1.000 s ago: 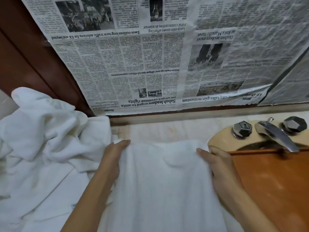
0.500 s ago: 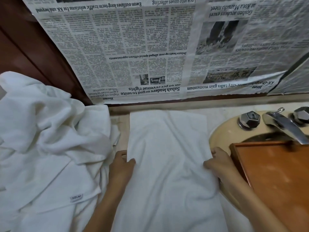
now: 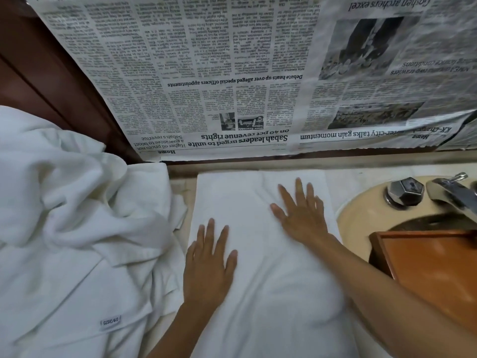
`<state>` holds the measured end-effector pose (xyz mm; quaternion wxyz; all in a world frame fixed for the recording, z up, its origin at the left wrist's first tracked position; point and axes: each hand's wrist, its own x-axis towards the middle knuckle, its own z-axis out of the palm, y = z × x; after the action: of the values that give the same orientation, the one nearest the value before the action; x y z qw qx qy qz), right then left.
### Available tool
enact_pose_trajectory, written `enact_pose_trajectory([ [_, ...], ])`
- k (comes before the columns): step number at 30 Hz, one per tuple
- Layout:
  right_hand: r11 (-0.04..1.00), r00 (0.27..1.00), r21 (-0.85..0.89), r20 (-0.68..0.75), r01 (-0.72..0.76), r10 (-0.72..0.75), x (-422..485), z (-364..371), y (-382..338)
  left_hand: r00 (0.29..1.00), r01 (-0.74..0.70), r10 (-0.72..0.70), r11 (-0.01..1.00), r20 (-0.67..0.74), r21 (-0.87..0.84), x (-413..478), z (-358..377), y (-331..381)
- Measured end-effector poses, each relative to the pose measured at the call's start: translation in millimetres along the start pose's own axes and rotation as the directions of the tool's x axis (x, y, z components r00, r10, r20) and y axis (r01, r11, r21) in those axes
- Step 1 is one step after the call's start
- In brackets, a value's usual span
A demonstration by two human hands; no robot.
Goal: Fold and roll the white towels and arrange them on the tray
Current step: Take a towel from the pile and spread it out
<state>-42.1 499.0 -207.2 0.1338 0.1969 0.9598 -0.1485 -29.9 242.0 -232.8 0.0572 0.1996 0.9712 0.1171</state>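
Both palms lie flat on a spread white towel (image 3: 258, 254): the left hand (image 3: 207, 264) nearer, the right hand (image 3: 302, 215) farther ahead. Crumpled towels (image 3: 72, 228) lie left of the left hand; a wooden tray (image 3: 433, 262) sits right of the right arm.

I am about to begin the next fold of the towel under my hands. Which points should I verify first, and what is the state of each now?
1. The towel is spread flat: ok, it shows only light wrinkles.
2. Both hands are free to grasp: ok, the left hand and the right hand lie flat on it with straight fingers.
3. The far edge is straight: ok.
4. The left edge is apart from the pile of towels: cannot tell, the pile lies right beside it.
5. The near end is even: cannot tell, it runs out of the picture.
6. The tray is ready on the right: ok, its visible part shows bare wood.
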Motion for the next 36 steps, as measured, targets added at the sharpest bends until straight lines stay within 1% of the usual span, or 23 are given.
enact_pose_trajectory([
  [2,0.997,0.999,-0.071,-0.031,0.039,-0.041,7.5,-0.7,10.8,1.0,-0.008,0.008,1.0,-0.024,0.008,-11.5,1.7,-2.2],
  [3,0.996,0.998,-0.079,-0.048,0.033,-0.037,11.2,-2.4,14.8,1.0,-0.013,0.013,1.0,-0.028,0.019,-16.3,2.2,-3.5],
  [5,0.998,0.998,-0.053,-0.066,-0.018,0.014,14.4,-3.5,13.3,1.0,0.0,0.001,1.0,-0.018,0.02,-22.4,4.0,-3.7],
  [7,0.997,0.995,-0.04,-0.077,-0.06,0.057,10.5,2.5,-1.7,0.999,0.043,-0.043,0.999,-0.026,-0.034,-18.2,2.7,3.9],
  [8,0.997,0.995,-0.045,-0.078,-0.058,0.054,6.9,7.6,-10.1,0.999,0.031,-0.033,0.998,-0.038,-0.058,-9.4,1.2,11.0],
  [10,0.996,0.996,-0.078,-0.081,-0.032,0.026,-1.8,18.7,-20.7,0.995,-0.085,0.082,0.995,-0.063,-0.058,22.5,-3.6,27.0],
  [11,0.994,0.996,-0.103,-0.09,-0.027,0.018,-5.8,23.5,-21.9,0.987,-0.155,0.153,0.986,-0.049,-0.056,45.0,-7.3,34.3],
  [12,0.992,0.995,-0.126,-0.099,-0.025,0.012,-9.6,27.5,-21.6,0.978,-0.207,0.206,0.977,-0.015,-0.048,69.2,-11.0,39.6],
  [13,0.99,0.994,-0.141,-0.108,-0.016,0.001,-14.0,30.3,-21.3,0.973,-0.229,0.23,0.973,0.029,-0.032,92.6,-14.2,42.0],
  [14,0.989,0.993,-0.149,-0.118,0.002,-0.02,-18.8,33.3,-20.8,0.972,-0.22,0.221,0.975,0.079,-0.017,112.0,-16.1,41.8],
  [16,0.987,0.989,-0.154,-0.137,0.039,-0.06,-27.2,37.4,-18.9,0.982,-0.137,0.137,0.991,0.133,-0.01,132.2,-14.5,34.4],
  [17,0.988,0.988,-0.148,-0.138,0.042,-0.062,-29.4,37.7,-17.6,0.988,-0.092,0.091,0.996,0.121,0.003,133.9,-12.0,28.6],
  [21,0.992,0.99,-0.123,-0.134,0.028,-0.045,-20.7,34.5,-14.0,0.997,0.075,-0.075,0.994,-0.002,0.076,127.0,-5.1,3.3],
  [24,0.993,0.991,-0.114,-0.13,0.023,-0.038,-7.0,28.4,-6.3,0.982,0.189,-0.188,0.981,-0.028,0.047,128.7,-8.9,-7.9],
  [27,0.996,0.995,-0.059,-0.08,-0.07,0.066,9.5,12.0,4.1,0.967,0.25,-0.251,0.968,0.043,0.025,131.8,-17.0,-2.6],
  [29,0.987,0.987,-0.004,-0.027,-0.158,0.158,5.1,-0.7,2.7,0.946,0.303,-0.29,0.95,0.143,-0.076,124.5,-28.3,11.4],
  [30,0.981,0.981,0.02,-0.017,-0.192,0.192,-5.4,-5.2,-1.0,0.94,0.316,-0.286,0.936,0.187,-0.156,114.2,-34.8,19.9],
  [31,0.981,0.981,0.035,-0.02,-0.192,0.193,-22.7,-6.2,-6.0,0.943,0.303,-0.255,0.925,0.215,-0.229,98.1,-39.5,27.3],
  [32,0.988,0.988,0.049,-0.045,-0.146,0.148,-46.1,-3.2,-11.8,0.954,0.26,-0.2,0.923,0.222,-0.283,76.2,-42.0,33.7],
  [33,0.995,0.993,0.08,-0.092,-0.065,0.072,-74.7,3.0,-18.2,0.968,0.197,-0.131,0.926,0.214,-0.321,49.5,-42.6,38.6],
  [35,0.979,0.983,0.185,-0.176,0.08,-0.047,-137.8,20.6,-26.3,0.989,0.052,0.006,0.918,0.145,-0.393,-11.0,-40.0,40.6],
  [36,0.969,0.977,0.222,-0.205,0.111,-0.065,-164.7,33.2,-24.4,0.994,0.0,0.046,0.91,0.102,-0.415,-40.5,-37.5,37.5],
])
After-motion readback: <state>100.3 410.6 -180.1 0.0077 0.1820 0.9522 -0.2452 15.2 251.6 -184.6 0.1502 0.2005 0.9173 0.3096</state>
